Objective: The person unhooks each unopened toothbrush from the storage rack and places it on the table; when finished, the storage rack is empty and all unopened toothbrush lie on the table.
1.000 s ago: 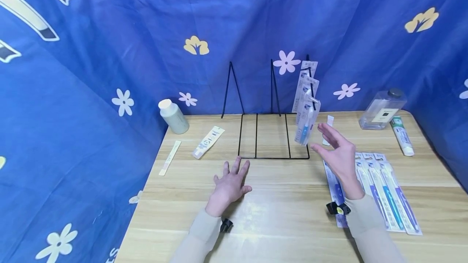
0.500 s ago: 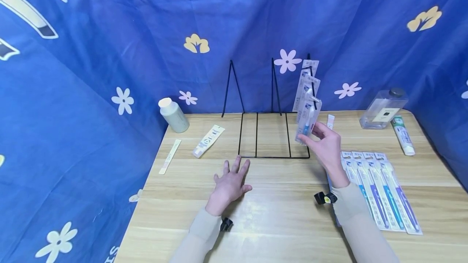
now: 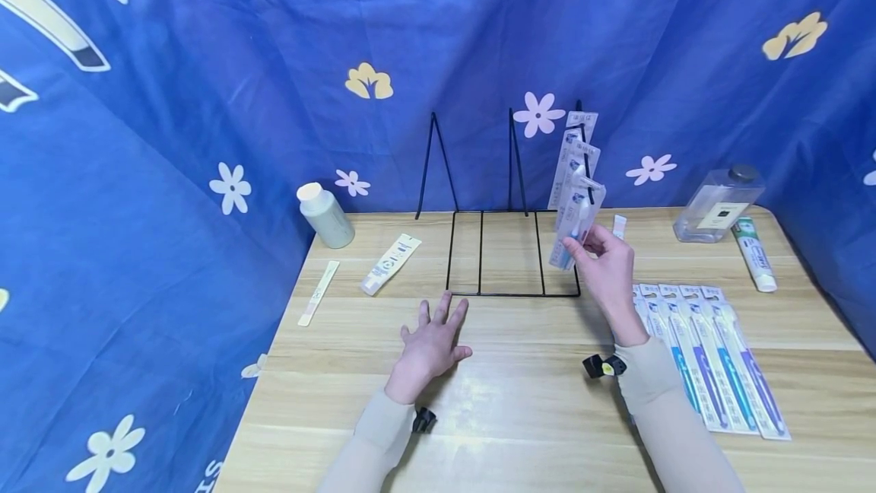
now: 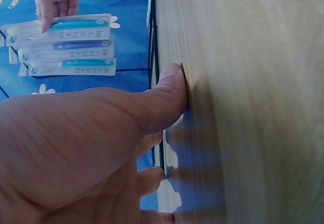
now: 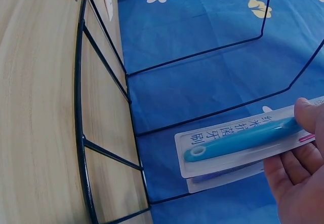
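A black wire rack (image 3: 509, 295) stands at the back of the wooden table, with several packaged toothbrushes hanging one behind another from its right arm. My right hand (image 3: 607, 263) pinches the frontmost packaged toothbrush (image 3: 582, 211) by its lower half. In the right wrist view, the thumb lies over its blue handle (image 5: 238, 140), fingers behind the pack, and another pack shows just below. My left hand (image 3: 430, 345) rests spread on the tabletop, fingertips at the rack's front left corner. The left wrist view shows its thumb (image 4: 169, 92) against the wood.
Several packaged toothbrushes (image 3: 725, 371) lie side by side at the right. Behind them are a clear bottle (image 3: 718, 208) and a toothpaste tube (image 3: 754, 253). Leftward stand a pale bottle (image 3: 327, 217), a flat tube (image 3: 390, 265) and a narrow sachet (image 3: 318, 294). Blue curtain (image 3: 274, 97) surrounds the table.
My right hand moved left from beside the rack and took hold of the front toothbrush pack, whose lower end now tilts slightly left. The left hand has stayed in place.
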`<state>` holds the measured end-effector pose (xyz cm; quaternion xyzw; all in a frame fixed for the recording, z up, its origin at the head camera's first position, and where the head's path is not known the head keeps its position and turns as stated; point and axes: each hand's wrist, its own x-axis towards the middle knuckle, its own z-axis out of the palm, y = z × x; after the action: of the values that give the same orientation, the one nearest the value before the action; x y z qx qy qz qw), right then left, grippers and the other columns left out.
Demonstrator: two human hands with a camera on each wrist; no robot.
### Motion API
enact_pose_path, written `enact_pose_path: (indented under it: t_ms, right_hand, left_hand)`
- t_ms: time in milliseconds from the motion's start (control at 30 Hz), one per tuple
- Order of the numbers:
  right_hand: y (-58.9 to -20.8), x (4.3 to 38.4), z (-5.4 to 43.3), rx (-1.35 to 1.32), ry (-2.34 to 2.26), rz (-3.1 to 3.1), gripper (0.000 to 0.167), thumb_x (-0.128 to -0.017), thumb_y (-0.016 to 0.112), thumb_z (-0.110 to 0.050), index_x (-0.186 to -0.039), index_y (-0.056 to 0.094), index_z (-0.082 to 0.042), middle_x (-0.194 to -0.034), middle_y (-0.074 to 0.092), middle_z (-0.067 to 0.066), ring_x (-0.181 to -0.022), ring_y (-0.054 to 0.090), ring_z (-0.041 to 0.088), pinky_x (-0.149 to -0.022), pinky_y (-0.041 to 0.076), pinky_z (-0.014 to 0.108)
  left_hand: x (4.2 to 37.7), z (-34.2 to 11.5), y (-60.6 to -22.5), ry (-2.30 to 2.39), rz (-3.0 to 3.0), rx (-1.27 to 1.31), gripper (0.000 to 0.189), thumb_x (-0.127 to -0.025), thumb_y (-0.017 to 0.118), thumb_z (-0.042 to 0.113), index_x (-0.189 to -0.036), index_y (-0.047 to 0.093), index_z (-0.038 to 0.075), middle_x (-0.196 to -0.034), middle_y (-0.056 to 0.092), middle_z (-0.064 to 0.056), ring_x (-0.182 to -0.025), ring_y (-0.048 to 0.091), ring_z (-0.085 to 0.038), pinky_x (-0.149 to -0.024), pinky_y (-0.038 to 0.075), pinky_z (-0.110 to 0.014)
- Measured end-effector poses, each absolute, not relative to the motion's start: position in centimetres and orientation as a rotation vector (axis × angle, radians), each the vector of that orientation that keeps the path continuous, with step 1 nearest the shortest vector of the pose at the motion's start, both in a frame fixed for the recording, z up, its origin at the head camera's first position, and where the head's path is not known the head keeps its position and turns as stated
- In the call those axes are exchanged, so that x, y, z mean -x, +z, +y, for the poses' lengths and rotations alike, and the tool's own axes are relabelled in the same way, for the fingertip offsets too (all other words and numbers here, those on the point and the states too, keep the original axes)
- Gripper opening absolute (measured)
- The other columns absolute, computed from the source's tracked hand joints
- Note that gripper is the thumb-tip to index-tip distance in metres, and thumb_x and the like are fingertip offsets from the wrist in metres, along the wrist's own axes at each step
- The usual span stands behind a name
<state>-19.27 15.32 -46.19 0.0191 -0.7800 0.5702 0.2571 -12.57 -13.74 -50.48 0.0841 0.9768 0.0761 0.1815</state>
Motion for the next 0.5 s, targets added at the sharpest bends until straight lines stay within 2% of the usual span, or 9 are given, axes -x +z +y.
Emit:
enact_pose_path:
  t_ms: [500]
  right_hand:
    - [-45.9,18.1,17.3,-0.039,1.548,-2.087,0.025,-0.089,0.078,-0.008,-0.106,0.071,0.009,-0.098,0.075,0.029,-0.077,0.063,-0.013,-0.073,0.052,0.005]
  left_hand:
    - [12.6,-13.7,-50.7,0.198,2.766,-0.239,0.092,-0.089,0.068,0.056,-0.163,0.018,0.034,-0.174,0.007,-0.001,-0.155,0.015,-0.049,-0.106,0.033,-0.081]
